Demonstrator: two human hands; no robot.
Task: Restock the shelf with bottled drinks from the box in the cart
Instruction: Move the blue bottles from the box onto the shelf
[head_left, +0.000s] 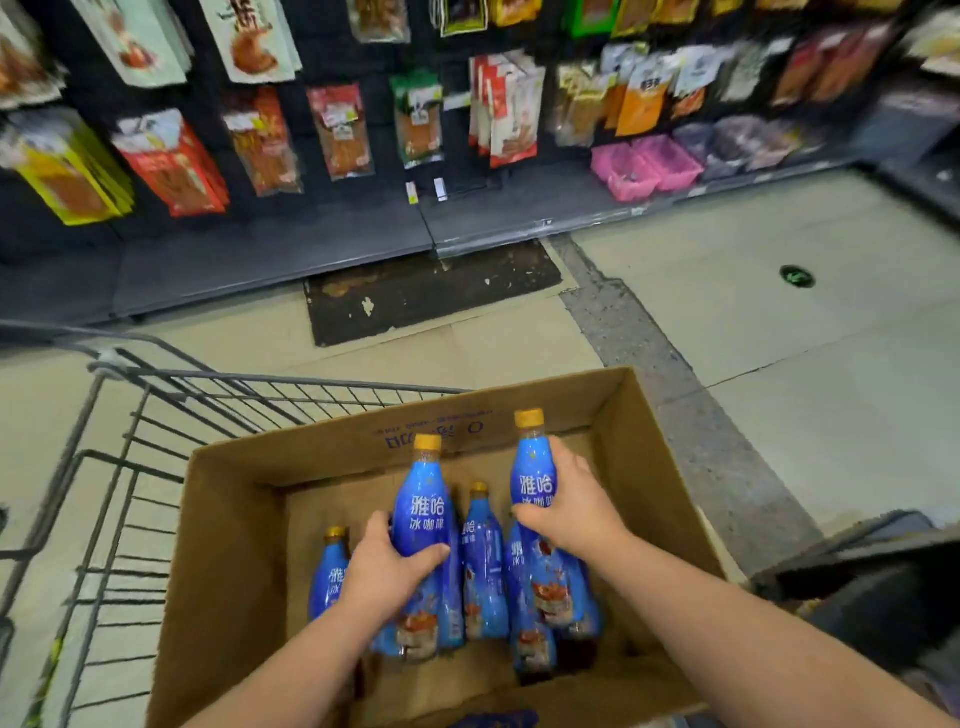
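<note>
An open cardboard box (234, 519) sits in a wire cart (119, 467) and holds several blue bottled drinks with yellow caps. My left hand (387, 566) grips one blue bottle (423, 499) around its middle. My right hand (569, 506) grips a second blue bottle (532, 467), raised a little higher. Both held bottles stand upright above the others. More bottles stay in the box, one (330, 571) at the left and one (480, 551) between my hands. The shelf (311, 254) runs along the far side of the aisle.
Packets of snacks (171, 161) hang on the dark shelf wall above a bare bottom shelf. Pink baskets (649, 166) sit at the right of it. A dark patch (431, 291) marks the floor before the shelf. A dark object (883, 582) lies right of the cart.
</note>
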